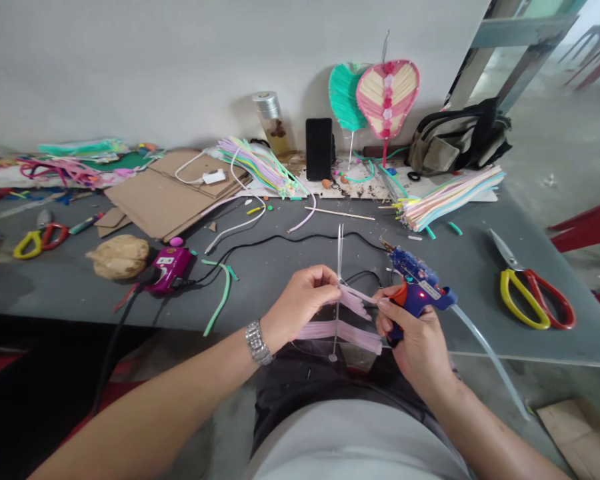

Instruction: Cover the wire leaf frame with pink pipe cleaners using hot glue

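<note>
My left hand [300, 300] pinches a thin upright stick [338, 263] carrying a craft piece of flattened pink straws [340, 332]. A metal bracelet watch [257, 343] sits on that wrist. My right hand [410, 337] is closed around the grip of a blue hot glue gun [420, 290], whose nozzle points up and left, close to the pink straws. A small red light glows on the gun. A translucent glue stick [490, 357] trails from its rear toward the lower right. My fingers hide part of the straws.
On the grey table lie yellow-and-red scissors [530, 300], a bundle of pastel straws [450, 203], flat cardboard [170, 193] and a magenta electrical device [173, 268] with black cords. Two finished straw leaf shapes [387, 100] lean on the wall beside a phone [319, 148].
</note>
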`<state>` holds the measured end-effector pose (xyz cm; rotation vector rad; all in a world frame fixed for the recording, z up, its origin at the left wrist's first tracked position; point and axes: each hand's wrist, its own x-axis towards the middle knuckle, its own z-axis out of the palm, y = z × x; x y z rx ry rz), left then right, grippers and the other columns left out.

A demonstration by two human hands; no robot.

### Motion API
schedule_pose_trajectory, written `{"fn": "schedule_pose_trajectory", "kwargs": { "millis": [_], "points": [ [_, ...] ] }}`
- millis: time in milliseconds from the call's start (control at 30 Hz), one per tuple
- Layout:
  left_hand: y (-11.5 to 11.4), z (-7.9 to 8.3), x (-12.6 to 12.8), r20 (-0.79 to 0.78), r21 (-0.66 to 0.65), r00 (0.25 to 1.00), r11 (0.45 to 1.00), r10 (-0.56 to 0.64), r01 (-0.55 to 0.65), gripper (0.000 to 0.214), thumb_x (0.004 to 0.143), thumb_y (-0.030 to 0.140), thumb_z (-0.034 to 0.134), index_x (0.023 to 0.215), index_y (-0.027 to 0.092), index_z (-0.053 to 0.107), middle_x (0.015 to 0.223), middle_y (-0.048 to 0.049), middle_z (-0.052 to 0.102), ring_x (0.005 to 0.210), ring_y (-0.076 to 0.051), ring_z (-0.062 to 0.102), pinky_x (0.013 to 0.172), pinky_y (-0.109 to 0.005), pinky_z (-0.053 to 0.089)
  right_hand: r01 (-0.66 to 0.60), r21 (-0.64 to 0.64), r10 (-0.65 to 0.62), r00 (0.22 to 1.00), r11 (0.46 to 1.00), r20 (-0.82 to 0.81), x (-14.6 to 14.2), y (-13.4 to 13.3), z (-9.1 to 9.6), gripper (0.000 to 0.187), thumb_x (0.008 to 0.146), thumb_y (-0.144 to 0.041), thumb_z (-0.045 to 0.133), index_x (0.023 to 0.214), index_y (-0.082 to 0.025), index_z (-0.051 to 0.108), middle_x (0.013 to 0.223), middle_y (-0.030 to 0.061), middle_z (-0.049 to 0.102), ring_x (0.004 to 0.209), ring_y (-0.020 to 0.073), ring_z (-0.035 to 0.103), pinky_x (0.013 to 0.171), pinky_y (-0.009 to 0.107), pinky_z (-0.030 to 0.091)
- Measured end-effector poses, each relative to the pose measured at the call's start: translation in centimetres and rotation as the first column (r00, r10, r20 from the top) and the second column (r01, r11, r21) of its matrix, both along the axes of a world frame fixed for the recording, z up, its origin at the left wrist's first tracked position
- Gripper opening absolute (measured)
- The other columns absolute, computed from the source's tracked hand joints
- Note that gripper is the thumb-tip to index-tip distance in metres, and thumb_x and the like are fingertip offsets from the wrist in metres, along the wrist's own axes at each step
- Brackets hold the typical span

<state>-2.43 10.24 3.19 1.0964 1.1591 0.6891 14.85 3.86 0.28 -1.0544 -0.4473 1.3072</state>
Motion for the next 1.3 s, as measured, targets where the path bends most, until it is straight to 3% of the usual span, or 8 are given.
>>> {"fn": "schedule_pose_trajectory", "kwargs": {
  "millis": [700, 1033, 1300],
  "points": [
    [-0.33, 0.00, 0.45, 0.008, 0.001, 0.997, 0.997, 0.073, -0.073, 0.013, 0.065, 0.023, 0.069, 0.068, 0.018, 0.057, 0.058, 0.0061, 0.048, 0.052, -0.007, 0.038, 0.052, -0.025, 0.025, 0.006, -0.009, -0.006, 1.000, 1.000, -0.024, 0.00, 0.23, -0.12, 0.027, 0.064, -0.023, 0.087, 0.081, -0.019, 0.067, 0.078, -0.0004, 0.068, 0.046, 0.0062, 0.046, 0.044, 0.024, 0.038],
    [-0.97, 0.20, 0.26, -0.001, -0.103, 0.999, 0.993, 0.053, -0.053, 0.018, 0.066, 0.023, 0.068, 0.069, 0.019, 0.051, 0.058, 0.0074, 0.044, 0.052, -0.006, 0.035, 0.050, -0.025, 0.021, -0.010, 0.003, 0.010, 0.993, 1.000, 0.114, 0.37, 0.21, -0.51, 0.020, 0.068, -0.024, 0.085, 0.079, -0.018, 0.070, 0.069, -0.0006, 0.066, 0.048, 0.0090, 0.048, 0.047, 0.026, 0.040],
    [-0.92, 0.17, 0.26, -0.026, -0.065, 0.998, 0.996, 0.054, -0.056, 0.017, 0.065, 0.021, 0.069, 0.075, 0.019, 0.055, 0.062, 0.0066, 0.048, 0.053, -0.006, 0.037, 0.050, -0.025, 0.023, -0.006, 0.003, 0.005, 0.985, 1.000, 0.173, 0.49, 0.06, -0.02, 0.019, 0.067, -0.024, 0.084, 0.076, -0.018, 0.069, 0.069, -0.0005, 0.066, 0.048, 0.0095, 0.049, 0.047, 0.026, 0.041]
  ]
}}
